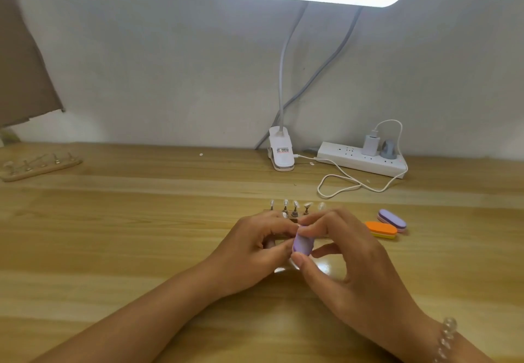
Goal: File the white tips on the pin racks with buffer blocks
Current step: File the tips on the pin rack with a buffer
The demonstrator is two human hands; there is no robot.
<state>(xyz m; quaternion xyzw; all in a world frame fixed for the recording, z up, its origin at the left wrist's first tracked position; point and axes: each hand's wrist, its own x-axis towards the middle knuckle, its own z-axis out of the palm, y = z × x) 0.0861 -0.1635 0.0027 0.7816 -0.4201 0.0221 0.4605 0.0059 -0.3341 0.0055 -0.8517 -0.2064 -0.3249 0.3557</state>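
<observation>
Slippage threatens the small work between the fingertips

The right hand [340, 252] pinches a purple buffer block [302, 244] end to end in a narrow grip, thumb below and forefinger on top. The left hand [249, 252] curls in against the block's left side. Its fingers hide whatever they may hold there, so I cannot tell if it is a tip or a pin. Just beyond both sets of fingertips stands the pin rack [295, 215], its white tips [295, 204] upright. Pressing too hard could flick the block out of that two-point pinch, or drive a knuckle into the rack and topple tips. An orange block [381, 229] and a spare purple block [392, 219] lie right of the right fingers. A second rack [39, 165] sits far to the left.
</observation>
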